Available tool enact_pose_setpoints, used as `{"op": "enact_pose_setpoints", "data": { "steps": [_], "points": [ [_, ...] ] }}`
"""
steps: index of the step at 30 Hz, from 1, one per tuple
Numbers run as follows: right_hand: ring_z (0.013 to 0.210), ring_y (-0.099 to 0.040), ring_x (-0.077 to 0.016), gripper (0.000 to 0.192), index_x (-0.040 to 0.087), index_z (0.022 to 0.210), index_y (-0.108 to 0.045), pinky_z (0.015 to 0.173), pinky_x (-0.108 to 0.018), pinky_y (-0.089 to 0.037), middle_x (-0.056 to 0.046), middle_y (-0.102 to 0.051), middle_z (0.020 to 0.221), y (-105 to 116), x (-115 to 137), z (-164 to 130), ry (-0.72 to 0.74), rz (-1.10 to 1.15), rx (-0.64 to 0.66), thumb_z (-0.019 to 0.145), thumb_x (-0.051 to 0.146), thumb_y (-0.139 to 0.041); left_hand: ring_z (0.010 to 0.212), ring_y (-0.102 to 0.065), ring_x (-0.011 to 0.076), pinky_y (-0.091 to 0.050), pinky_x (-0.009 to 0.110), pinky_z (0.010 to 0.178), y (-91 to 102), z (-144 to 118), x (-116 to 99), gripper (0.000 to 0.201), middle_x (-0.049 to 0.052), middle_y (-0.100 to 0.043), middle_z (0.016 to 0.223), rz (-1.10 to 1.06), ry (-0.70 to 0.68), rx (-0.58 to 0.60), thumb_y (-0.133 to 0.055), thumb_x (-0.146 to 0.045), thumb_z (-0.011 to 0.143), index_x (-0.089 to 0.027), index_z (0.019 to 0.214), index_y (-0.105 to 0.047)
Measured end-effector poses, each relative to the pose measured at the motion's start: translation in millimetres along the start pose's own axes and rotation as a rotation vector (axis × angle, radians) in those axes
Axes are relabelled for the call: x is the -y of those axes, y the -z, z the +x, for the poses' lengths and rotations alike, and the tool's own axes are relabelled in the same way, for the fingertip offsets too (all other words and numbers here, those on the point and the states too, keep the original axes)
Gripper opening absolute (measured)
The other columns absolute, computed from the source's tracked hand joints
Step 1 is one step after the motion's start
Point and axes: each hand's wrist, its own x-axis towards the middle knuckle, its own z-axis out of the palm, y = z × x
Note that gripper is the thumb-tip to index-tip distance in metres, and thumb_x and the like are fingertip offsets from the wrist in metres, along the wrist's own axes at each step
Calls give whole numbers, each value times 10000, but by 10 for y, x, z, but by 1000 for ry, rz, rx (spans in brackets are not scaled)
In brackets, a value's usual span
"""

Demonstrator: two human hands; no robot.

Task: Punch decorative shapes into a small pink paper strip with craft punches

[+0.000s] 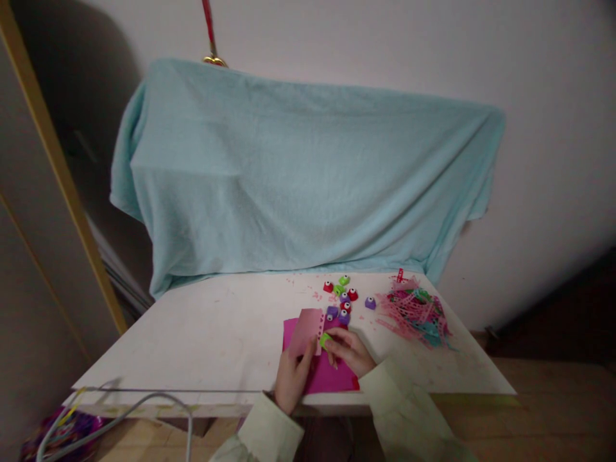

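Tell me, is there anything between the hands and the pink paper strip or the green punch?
Nothing visible is in the way. The left hand already touches the pink paper strip, and the right hand is on the green punch at the strip's edge. The other punches lie farther back.

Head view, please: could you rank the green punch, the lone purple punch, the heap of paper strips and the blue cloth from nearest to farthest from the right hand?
From the right hand:
1. Green punch, at its fingertips.
2. Lone purple punch, just beyond, on the table.
3. Heap of paper strips, farther right.
4. Blue cloth, draped at the back.
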Motion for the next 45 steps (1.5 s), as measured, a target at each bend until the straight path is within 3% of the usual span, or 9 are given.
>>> {"op": "enact_pose_setpoints", "data": {
  "steps": [7,15,20,27,45],
  "points": [
    [430,-498,-90,282,158,852,-542,414,-202,-376,29,-569,579,-48,97,-43,4,-29,91,784,425,-602,595,-551,162,-404,231,561,2,6,24,411,34,-629,617,-7,-9,24,-434,-433,864,-114,684,-618],
    [454,-486,-92,254,154,813,-559,450,-210,-375,40,-530,545,-66,116,-57,7,-59,71,755,385,-647,657,-589,174,-439,236,616,9,12,18,402,41,-658,678,-6,17,38,-443,-431,862,-115,737,-657],
    [443,-477,-94,274,158,827,-570,445,-211,-368,42,-526,528,-67,102,-49,3,-93,54,761,417,-629,732,-615,193,-459,250,665,17,3,-1,400,43,-688,767,8,40,50,-434,-442,859,-129,877,-683],
    [435,-464,-81,274,152,849,-577,427,-200,-361,38,-537,560,-96,112,-62,9,-94,64,773,413,-613,670,-601,180,-451,237,633,15,2,-54,414,29,-677,685,-10,1,54,-437,-444,857,-119,756,-673],
    [466,-459,-75,323,147,950,-561,430,-195,-366,22,-553,646,-105,98,-78,33,-89,102,746,376,-662,698,-602,196,-451,257,647,27,17,16,351,45,-678,713,-21,14,88,-476,-398,846,-113,770,-665]
  ]
}}
